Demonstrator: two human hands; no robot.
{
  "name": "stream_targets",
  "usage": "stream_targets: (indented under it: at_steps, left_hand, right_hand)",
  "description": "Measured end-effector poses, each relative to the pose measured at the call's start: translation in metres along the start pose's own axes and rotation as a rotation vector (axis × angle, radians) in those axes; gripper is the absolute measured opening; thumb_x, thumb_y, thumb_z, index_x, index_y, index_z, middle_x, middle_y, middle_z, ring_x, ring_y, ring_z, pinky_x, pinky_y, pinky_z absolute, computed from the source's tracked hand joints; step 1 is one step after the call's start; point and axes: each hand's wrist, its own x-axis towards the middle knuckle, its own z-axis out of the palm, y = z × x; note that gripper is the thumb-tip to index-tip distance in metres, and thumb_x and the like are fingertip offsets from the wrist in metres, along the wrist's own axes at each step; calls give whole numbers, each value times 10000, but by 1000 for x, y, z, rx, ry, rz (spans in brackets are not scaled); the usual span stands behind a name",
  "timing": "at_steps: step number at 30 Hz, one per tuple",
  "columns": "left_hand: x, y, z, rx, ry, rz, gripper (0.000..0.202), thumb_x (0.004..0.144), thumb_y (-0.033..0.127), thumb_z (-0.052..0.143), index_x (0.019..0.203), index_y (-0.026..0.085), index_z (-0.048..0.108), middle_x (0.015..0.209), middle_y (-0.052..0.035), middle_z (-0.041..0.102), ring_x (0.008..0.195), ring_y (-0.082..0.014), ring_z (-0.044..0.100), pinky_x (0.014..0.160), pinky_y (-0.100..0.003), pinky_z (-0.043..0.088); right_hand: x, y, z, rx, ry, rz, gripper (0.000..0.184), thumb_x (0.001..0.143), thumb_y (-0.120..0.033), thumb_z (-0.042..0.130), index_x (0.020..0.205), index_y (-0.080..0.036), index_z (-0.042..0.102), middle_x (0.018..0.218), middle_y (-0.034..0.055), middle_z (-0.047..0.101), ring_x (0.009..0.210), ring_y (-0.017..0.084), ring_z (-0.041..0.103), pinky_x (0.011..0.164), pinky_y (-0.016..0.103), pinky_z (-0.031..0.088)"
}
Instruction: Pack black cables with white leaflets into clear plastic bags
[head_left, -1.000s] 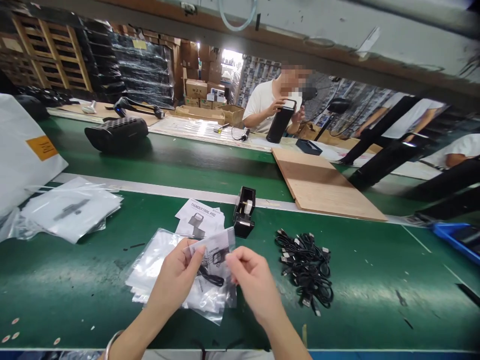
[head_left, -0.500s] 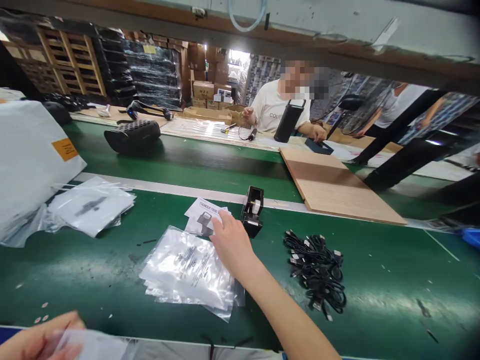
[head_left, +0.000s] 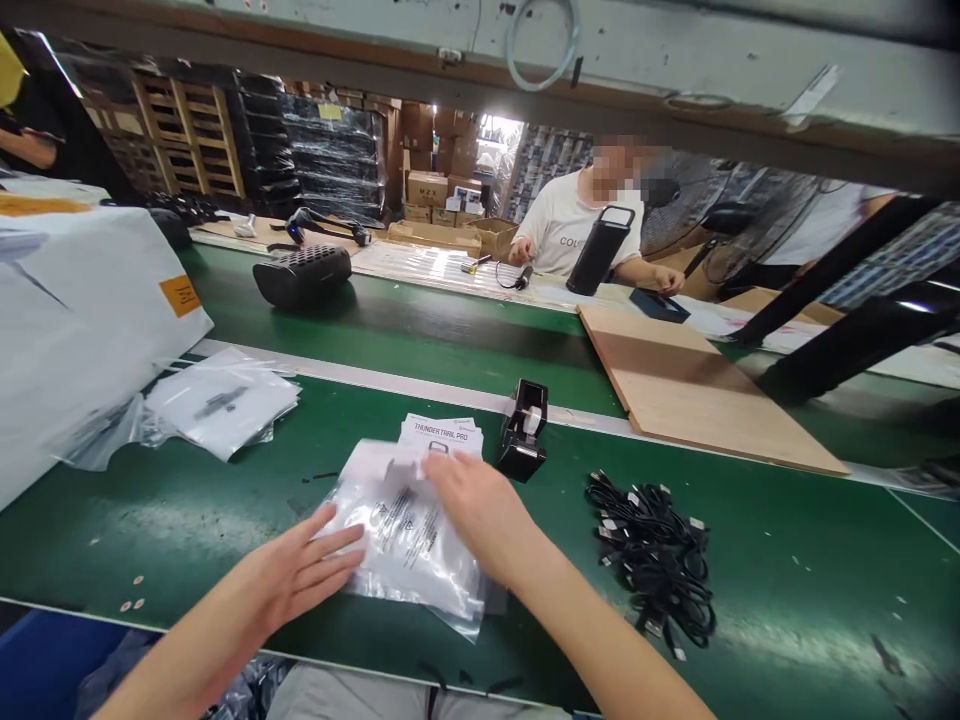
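A pile of clear printed plastic bags (head_left: 409,565) lies on the green work surface in front of me. My left hand (head_left: 311,565) rests at the left side of the pile, fingers stretched out, holding nothing. Over the upper part of the bags, my right hand (head_left: 484,505) pinches a white instruction leaflet (head_left: 401,468), slightly blurred. Just behind those fingers are more leaflets (head_left: 442,432), printed "THUNDER TRAIL PRO". A black tape dispenser (head_left: 523,430) stands right of the leaflets.
Right of the bags lies a heap of black cables (head_left: 652,560). Filled flat bags (head_left: 225,405) and a large white sack (head_left: 90,310) are at left. Farther back are a black speaker (head_left: 304,275), a wooden board (head_left: 705,390) and a seated co-worker (head_left: 566,225).
My left hand has let go of the plastic bag it held at lower left and moved to the bag pile. My right hand has drawn a leaflet from its pile toward the bags.
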Motion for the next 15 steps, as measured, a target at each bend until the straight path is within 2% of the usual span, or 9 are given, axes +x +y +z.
stream_targets:
  at_steps: [2, 3, 4, 6, 8, 10, 11, 13, 15]
  left_hand:
    - [18, 2, 35, -110, -107, -83, 411, 746, 392, 591, 1075, 147, 597, 1096, -103, 653, 1030, -257, 588, 887, -349, 485]
    - [25, 1, 50, -123, -109, -67, 367, 730, 303, 624, 1065, 155, 600, 1095, -84, 655, 1033, -240, 585, 864, -324, 500]
    - [31, 1, 62, -122, -112, -56, 353, 723, 266, 635, 1060, 167, 600, 1095, -68, 655, 1025, -229, 588, 830, -306, 515]
    - [36, -3, 78, -92, -149, -54, 344, 731, 269, 632, 1060, 183, 586, 1093, -54, 651, 984, -219, 604, 796, -304, 523]
    - [36, -6, 85, 7, -245, -85, 353, 736, 347, 620, 1045, 184, 574, 1065, -58, 653, 923, -221, 622, 795, -331, 515]
    - [35, -9, 88, 232, -357, -55, 393, 713, 419, 619, 1024, 186, 560, 996, -57, 658, 860, -222, 625, 756, -341, 510]
    - [35, -11, 90, 391, -363, 1, 405, 700, 448, 617, 1006, 190, 554, 941, -50, 657, 823, -218, 619, 715, -334, 506]
    - [37, -14, 93, 742, -258, 158, 372, 681, 475, 612, 924, 200, 557, 832, -28, 634, 745, -206, 590, 642, -315, 471]
    - [40, -19, 97, 1030, -108, 293, 315, 663, 483, 613, 804, 207, 559, 776, -10, 598, 688, -191, 552, 609, -306, 426]
  right_hand:
    - [-24, -8, 0, 184, 92, -123, 360, 857, -50, 350, 1178, -115, 499, 1212, 105, 561, 1147, 165, 481, 1048, 329, 282]
    - [-36, -12, 2, 303, 157, -100, 346, 872, -108, 370, 1199, -125, 485, 1233, 112, 542, 1170, 179, 458, 1052, 355, 277]
    - [-48, -14, 6, 434, 241, 3, 369, 871, -168, 412, 1236, -136, 450, 1262, 123, 512, 1182, 197, 443, 1042, 381, 290]
    - [-68, -14, 14, 748, 401, 348, 495, 836, -281, 497, 1301, -168, 368, 1293, 136, 468, 1140, 226, 475, 967, 398, 381]
    - [-85, -11, 23, 1114, 421, 643, 502, 805, -355, 536, 1255, -158, 432, 1165, 150, 565, 924, 222, 592, 773, 352, 497]
    - [-99, -5, 29, 1383, 348, 792, 406, 788, -391, 553, 1100, -131, 569, 915, 118, 666, 648, 166, 594, 561, 273, 488]
    - [-106, -1, 31, 1436, 329, 844, 389, 767, -406, 577, 1031, -121, 607, 821, 99, 676, 573, 143, 559, 504, 247, 455]
    - [-120, 8, 34, 1416, 386, 956, 391, 734, -417, 612, 985, -118, 624, 762, 75, 672, 535, 120, 512, 471, 223, 414]
    - [-133, 15, 35, 1356, 439, 1033, 403, 723, -418, 622, 1000, -126, 613, 790, 66, 669, 544, 116, 499, 482, 221, 413]
